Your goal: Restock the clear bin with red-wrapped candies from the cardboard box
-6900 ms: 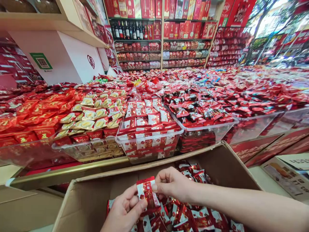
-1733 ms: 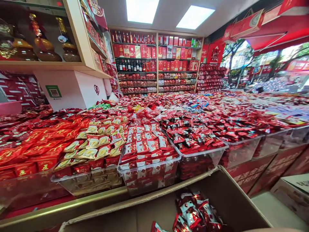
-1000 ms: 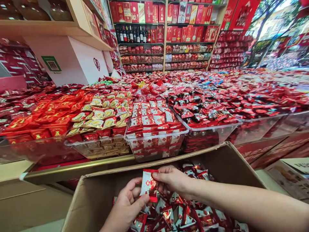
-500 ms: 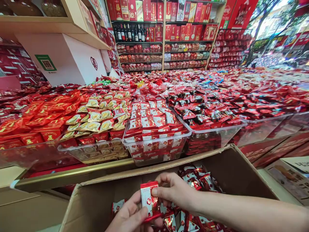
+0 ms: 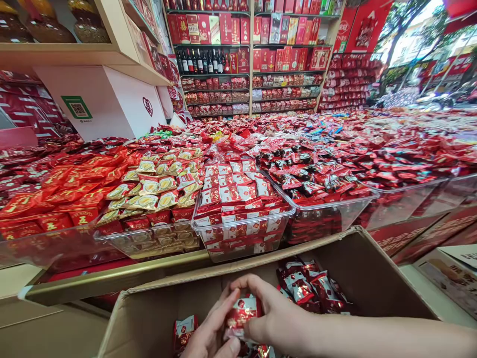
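1. At the far left we see heaped red packets [image 5: 55,184] on the worktop [image 5: 112,278], and beside them a clear bin of yellow-and-red durian sweets [image 5: 156,194]; none of this differs from the views of a second ago.
2. Next comes the clear bin of red-and-white packets [image 5: 238,199], just behind the rim of the cardboard box [image 5: 149,318] in which we are working.
3. Our left hand [image 5: 212,338] sits low in the box, fingers curled up against a small stack of red foil packets [image 5: 242,311]; its grip is clenched on that stack from the left and below (the palm is cut off by the frame edge).
4. Half a second ago the stack was held upright, above the loose packets, with one red-and-white face turned to us. Now both hands have dropped deeper into the box and closed round it, so only its top shows.
5. We judge from this that the hands are squaring the gathered packets into a tidy bundle, not collecting another one just yet.
6. Our right hand [image 5: 276,318] closes over the stack from the right, thumb and fingers pinching it, touching the left hand's fingers.
7. Further right, loose foil packets [image 5: 309,286] lie against the box's far wall, near the right hand but untouched.
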`<state>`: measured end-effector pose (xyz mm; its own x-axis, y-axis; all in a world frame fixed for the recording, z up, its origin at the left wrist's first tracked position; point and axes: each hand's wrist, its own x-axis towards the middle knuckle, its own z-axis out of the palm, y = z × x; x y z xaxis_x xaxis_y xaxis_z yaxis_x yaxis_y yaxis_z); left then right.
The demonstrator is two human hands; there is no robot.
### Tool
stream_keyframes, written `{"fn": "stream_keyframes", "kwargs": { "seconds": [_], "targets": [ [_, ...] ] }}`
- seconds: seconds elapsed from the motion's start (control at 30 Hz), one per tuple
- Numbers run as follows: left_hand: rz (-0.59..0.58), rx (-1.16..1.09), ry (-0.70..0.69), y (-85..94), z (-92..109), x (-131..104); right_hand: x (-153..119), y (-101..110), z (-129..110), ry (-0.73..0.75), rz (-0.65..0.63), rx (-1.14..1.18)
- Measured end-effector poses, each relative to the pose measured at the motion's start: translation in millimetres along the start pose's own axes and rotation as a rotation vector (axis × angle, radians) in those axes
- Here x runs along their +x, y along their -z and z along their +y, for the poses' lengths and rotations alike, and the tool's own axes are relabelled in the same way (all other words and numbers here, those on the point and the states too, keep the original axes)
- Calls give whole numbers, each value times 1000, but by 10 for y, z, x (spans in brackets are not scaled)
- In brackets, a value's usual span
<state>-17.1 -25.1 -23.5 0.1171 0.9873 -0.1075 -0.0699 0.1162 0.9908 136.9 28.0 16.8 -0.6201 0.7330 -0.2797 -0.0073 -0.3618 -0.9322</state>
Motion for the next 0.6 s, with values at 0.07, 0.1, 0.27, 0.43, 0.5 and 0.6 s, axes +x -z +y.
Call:
{"fn": "stream_keyframes", "kwargs": {
  "seconds": [0.07,0.1,0.27,0.43,0.5,0.6],
  "targets": [
    [19,-209,49,1,87,18,4,53,-2,128,-22,-160],
    [45,-264,59,1,129,30,6,74,-1,185,-17,-210],
    [230,-250,122,-14,305,58,10,96,-54,164,-6,-33],
    [290,-247,148,-61,427,7,52,116,-184,73,23,-23],
    [312,-278,149,-76,447,-7,64,118,-204,100,41,-31],
    [325,-335,122,-80,446,-12,42,87,-204,135,20,12]
  ]
}}
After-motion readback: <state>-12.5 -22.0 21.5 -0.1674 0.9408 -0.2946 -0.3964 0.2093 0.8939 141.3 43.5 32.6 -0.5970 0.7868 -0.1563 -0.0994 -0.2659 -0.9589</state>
